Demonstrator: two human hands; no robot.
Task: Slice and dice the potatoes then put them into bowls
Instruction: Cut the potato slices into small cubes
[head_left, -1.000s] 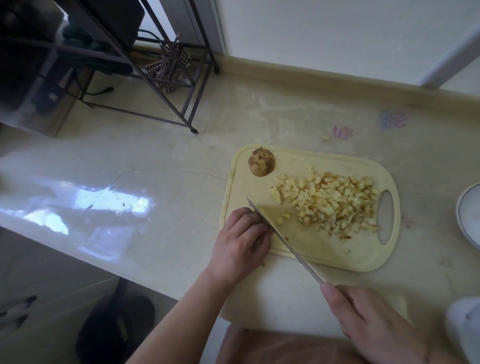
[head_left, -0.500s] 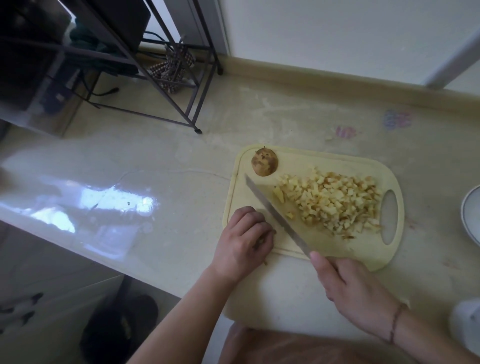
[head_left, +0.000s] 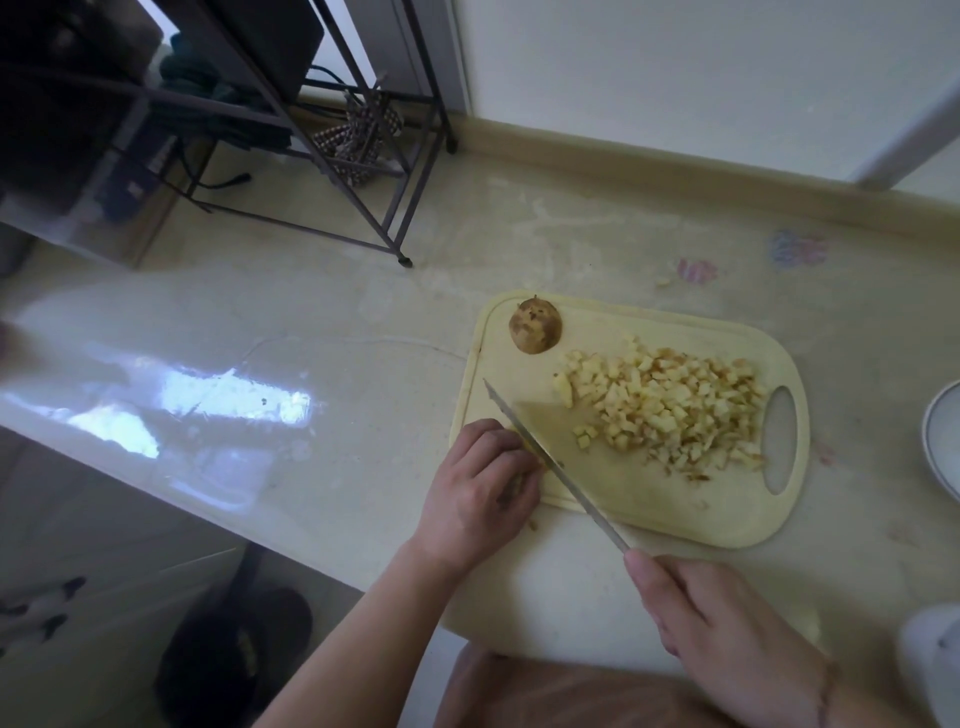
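Note:
A pale yellow cutting board (head_left: 639, 493) lies on the counter. On its right half sits a heap of diced potato (head_left: 670, 410). A brown unpeeled potato piece (head_left: 535, 326) stands at the board's far left corner. My left hand (head_left: 480, 488) has its fingers curled over a small potato piece at the board's near left edge; the piece is almost hidden. My right hand (head_left: 722, 634) grips the handle of a long knife (head_left: 550, 462). The blade runs diagonally across the board, right beside my left fingertips.
A white bowl (head_left: 943, 441) shows at the right edge. A black metal rack (head_left: 332, 130) stands at the back left of the glossy counter (head_left: 260, 332). The counter's near edge runs below my left arm. A white object (head_left: 932, 660) sits at the lower right.
The knife has drawn back toward me and now lies against my left fingertips. My left hand has stayed on the potato piece. The dice heap has not moved.

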